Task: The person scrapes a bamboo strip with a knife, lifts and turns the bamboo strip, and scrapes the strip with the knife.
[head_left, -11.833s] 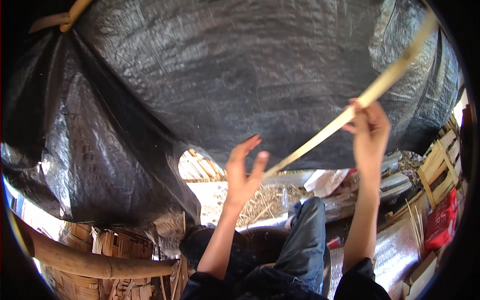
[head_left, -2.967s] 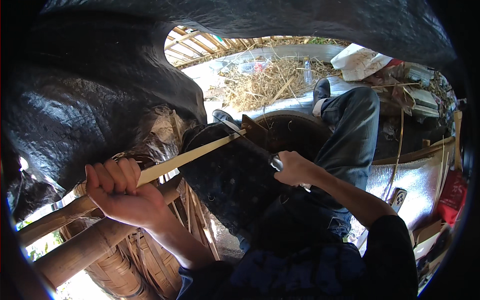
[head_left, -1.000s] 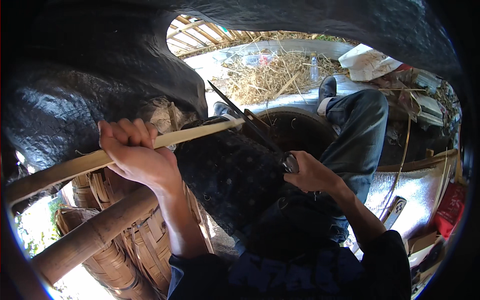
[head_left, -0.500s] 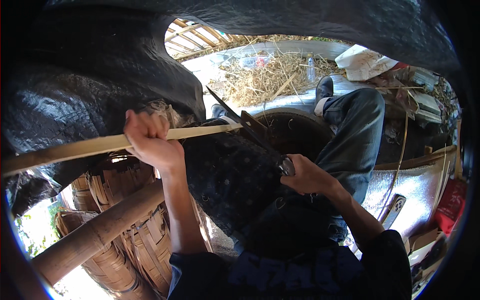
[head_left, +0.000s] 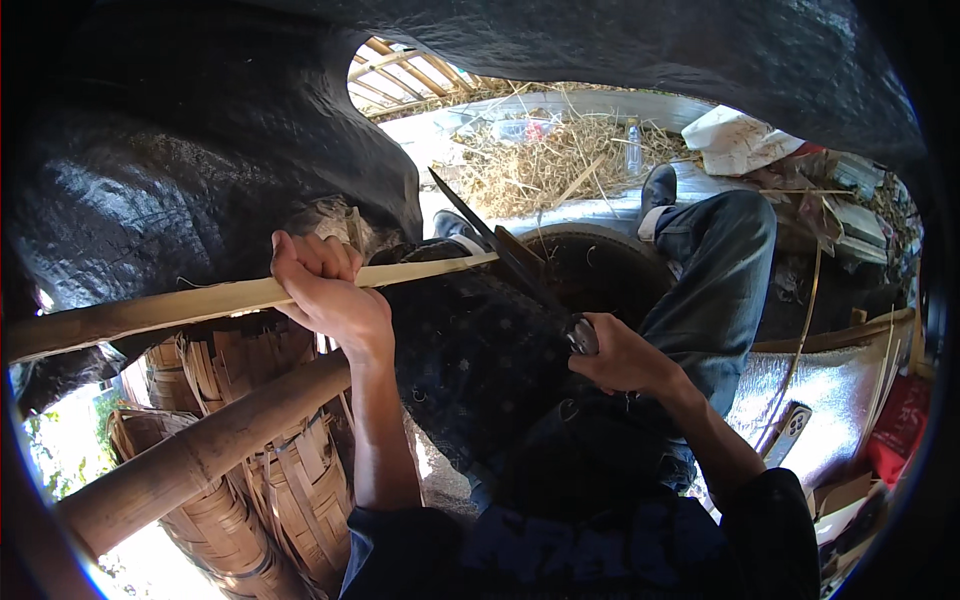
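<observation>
My left hand is closed around a long, pale bamboo strip, thumb side up. The strip runs from the left edge of the view across a dark patterned cloth over my leg. Its right end meets the blade of a long dark knife, beside a small brown piece whose kind I cannot make out. My right hand grips the knife's handle, with the blade slanting up and away to the left. Fingers of the right hand are partly hidden behind its back.
A thick bamboo pole crosses at lower left, above woven bamboo baskets. Black plastic sheeting hangs at left and overhead. Beyond my feet lie dry straw and a clear bottle. A phone rests at right.
The whole view has shifted slightly, so most things sit a little further right. My left hand appears slightly nearer the blade. Both hands keep their grips.
</observation>
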The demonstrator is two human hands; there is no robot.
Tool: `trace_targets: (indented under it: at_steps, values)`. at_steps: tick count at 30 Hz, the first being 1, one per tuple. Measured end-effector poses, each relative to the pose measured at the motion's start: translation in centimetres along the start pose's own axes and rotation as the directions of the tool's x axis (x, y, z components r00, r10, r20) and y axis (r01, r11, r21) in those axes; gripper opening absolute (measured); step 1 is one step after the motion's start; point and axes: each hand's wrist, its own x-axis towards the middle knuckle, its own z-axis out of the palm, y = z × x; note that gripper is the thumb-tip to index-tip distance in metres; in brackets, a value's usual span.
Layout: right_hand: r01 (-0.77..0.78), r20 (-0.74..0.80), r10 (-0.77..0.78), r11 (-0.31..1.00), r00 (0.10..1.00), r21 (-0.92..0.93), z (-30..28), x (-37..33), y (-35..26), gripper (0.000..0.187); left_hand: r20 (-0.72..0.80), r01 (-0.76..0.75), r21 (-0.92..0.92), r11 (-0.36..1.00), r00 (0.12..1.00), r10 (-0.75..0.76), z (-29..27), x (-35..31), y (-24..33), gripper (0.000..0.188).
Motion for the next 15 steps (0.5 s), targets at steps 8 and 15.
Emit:
trace_targets:
  at_steps: [8, 15]
  values:
    - [-0.004, 0.004, 0.004, 1.000, 1.000, -0.021, 0.5, 0.3, 0.1, 0.016, -0.049, 0.006, 0.043, 0.999, 0.999, -0.003, 0.0, 0.9, -0.1, 0.040]
    - [-0.023, 0.023, 0.023, 0.999, 0.999, -0.030, 0.7, 1.1, 0.5, 0.017, -0.027, -0.002, -0.043, 0.999, 1.000, 0.001, 0.6, 0.9, -0.2, 0.040]
